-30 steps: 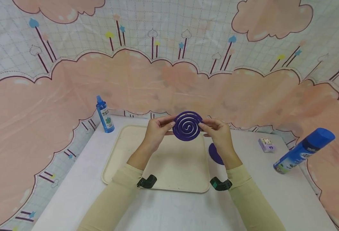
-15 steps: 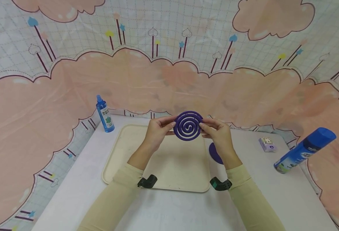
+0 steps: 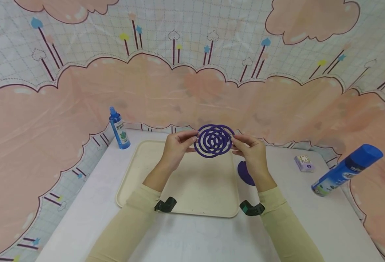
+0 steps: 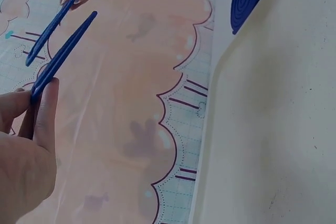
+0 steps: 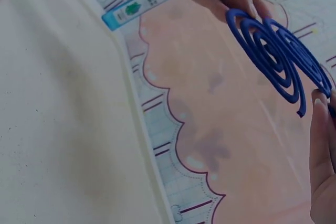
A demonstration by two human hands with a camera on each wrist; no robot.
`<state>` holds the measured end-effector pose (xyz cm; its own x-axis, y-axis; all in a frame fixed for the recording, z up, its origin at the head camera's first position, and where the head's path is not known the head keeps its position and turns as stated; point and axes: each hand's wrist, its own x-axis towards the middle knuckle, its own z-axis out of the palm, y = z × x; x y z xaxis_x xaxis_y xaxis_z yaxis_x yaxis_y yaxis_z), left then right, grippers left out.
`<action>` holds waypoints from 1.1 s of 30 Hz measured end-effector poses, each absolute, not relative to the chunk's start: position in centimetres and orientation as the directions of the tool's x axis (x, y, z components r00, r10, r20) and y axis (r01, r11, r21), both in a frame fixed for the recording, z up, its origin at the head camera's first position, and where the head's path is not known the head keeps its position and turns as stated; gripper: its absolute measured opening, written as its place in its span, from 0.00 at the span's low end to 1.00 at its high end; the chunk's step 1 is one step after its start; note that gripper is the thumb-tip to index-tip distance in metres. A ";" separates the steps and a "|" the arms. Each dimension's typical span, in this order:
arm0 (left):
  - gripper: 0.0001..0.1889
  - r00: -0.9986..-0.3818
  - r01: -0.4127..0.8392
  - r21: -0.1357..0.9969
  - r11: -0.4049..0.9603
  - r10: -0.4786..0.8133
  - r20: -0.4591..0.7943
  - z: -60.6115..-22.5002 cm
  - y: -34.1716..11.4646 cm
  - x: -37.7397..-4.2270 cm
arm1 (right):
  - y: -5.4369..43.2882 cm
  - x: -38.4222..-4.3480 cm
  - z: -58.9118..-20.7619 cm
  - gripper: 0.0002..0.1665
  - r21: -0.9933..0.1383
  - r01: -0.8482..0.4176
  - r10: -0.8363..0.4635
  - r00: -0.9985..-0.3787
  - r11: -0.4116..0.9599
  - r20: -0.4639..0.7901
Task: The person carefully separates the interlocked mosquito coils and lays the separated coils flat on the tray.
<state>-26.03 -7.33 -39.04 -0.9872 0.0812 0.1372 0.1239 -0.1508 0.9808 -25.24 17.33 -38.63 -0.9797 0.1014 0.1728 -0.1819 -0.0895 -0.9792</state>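
Note:
In the head view, two purple-blue mosquito coils are held up over the back of the tray, one overlapping the other. My left hand (image 3: 175,151) pinches the rim of one coil (image 4: 64,56) between thumb and fingers. On the opposite side my right hand (image 3: 252,154) grips the second coil (image 4: 51,30) by its edge. Both wrist views show the coils as two separate slanted discs with a narrow gap between them at one end. Another mosquito coil (image 3: 245,174) lies on the table right of the tray, partly hidden behind the right hand.
A cream tray (image 3: 195,203) lies on the white table (image 3: 208,240) below the hands. A blue spray bottle (image 3: 120,131) stands at the back left. To the right are a small purple-and-white box (image 3: 304,163) and a tall blue aerosol can (image 3: 346,170). Patterned cloth hangs behind.
What looked like one solid spiral now shows as two coils shifted sideways from each other. My right hand has moved slightly right, my left slightly left.

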 end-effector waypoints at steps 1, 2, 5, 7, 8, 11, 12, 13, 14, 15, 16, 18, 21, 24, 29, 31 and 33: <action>0.16 -0.987 0.127 0.980 -0.151 0.081 0.140 -39.0 -7.4 -26.0 | 17.4 -25.2 -38.7 0.12 -0.977 -0.185 0.099 -0.980 -0.104 0.175; 0.15 -0.987 0.129 0.981 -0.148 0.079 0.142 -39.0 -7.5 -26.0 | 17.5 -25.2 -38.7 0.12 -0.975 -0.189 0.096 -0.979 -0.114 0.179; 0.15 -0.988 0.132 0.981 -0.142 0.067 0.142 -39.0 -7.9 -26.1 | 17.6 -25.3 -38.7 0.11 -0.972 -0.196 0.093 -0.978 -0.133 0.185; 0.15 -0.989 0.128 0.982 -0.142 0.058 0.137 -39.0 -8.1 -26.1 | 17.8 -25.3 -38.7 0.10 -0.970 -0.194 0.094 -0.979 -0.144 0.181; 0.15 -0.990 0.124 0.982 -0.141 0.052 0.133 -39.0 -8.3 -26.1 | 17.8 -25.3 -38.7 0.10 -0.970 -0.189 0.093 -0.980 -0.150 0.177; 0.16 -0.991 0.118 0.982 -0.146 0.039 0.125 -39.1 -8.7 -26.2 | 18.0 -25.4 -38.8 0.10 -0.970 -0.170 0.094 -0.983 -0.175 0.155; 0.16 -0.992 0.118 0.982 -0.149 0.031 0.124 -39.1 -8.9 -26.2 | 18.1 -25.4 -38.8 0.10 -0.970 -0.164 0.093 -0.984 -0.182 0.149; 0.16 -0.992 0.120 0.981 -0.154 0.024 0.125 -39.1 -9.0 -26.3 | 18.2 -25.4 -38.9 0.10 -0.969 -0.159 0.094 -0.985 -0.188 0.143; 0.16 -0.992 0.124 0.979 -0.160 0.017 0.128 -39.1 -9.2 -26.3 | 18.3 -25.4 -38.9 0.10 -0.968 -0.156 0.093 -0.986 -0.196 0.140; 0.17 -0.991 0.127 0.978 -0.167 0.009 0.130 -39.1 -9.4 -26.4 | 18.4 -25.4 -39.0 0.10 -0.968 -0.154 0.093 -0.986 -0.198 0.138; 0.17 -0.991 0.131 0.976 -0.176 0.002 0.133 -39.1 -9.5 -26.4 | 18.4 -25.5 -39.0 0.10 -0.968 -0.153 0.094 -0.986 -0.197 0.137; 0.17 -0.990 0.138 0.975 -0.177 -0.012 0.138 -39.1 -9.9 -26.5 | 18.6 -25.5 -39.2 0.10 -0.968 -0.154 0.096 -0.986 -0.196 0.138; 0.17 -0.991 0.136 0.975 -0.174 -0.030 0.133 -39.2 -10.4 -26.6 | 18.8 -25.6 -39.4 0.11 -0.970 -0.151 0.103 -0.986 -0.189 0.133; 0.17 -0.991 0.130 0.978 -0.163 -0.046 0.124 -39.4 -10.9 -26.8 | 19.1 -25.7 -39.6 0.11 -0.973 -0.139 0.111 -0.987 -0.183 0.120; 0.18 -0.990 0.122 0.980 -0.156 -0.084 0.110 -39.8 -11.7 -27.0 | 19.5 -26.1 -40.3 0.13 -0.976 -0.111 0.124 -0.988 -0.185 0.089; 0.18 -0.989 0.117 0.981 -0.155 -0.105 0.102 -40.1 -12.0 -27.2 | 19.6 -26.3 -40.7 0.12 -0.977 -0.102 0.128 -0.989 -0.185 0.079; 0.18 -0.987 0.112 0.981 -0.160 -0.128 0.091 -40.5 -12.3 -27.3 | 19.8 -26.5 -41.2 0.11 -0.981 -0.085 0.128 -0.990 -0.172 0.063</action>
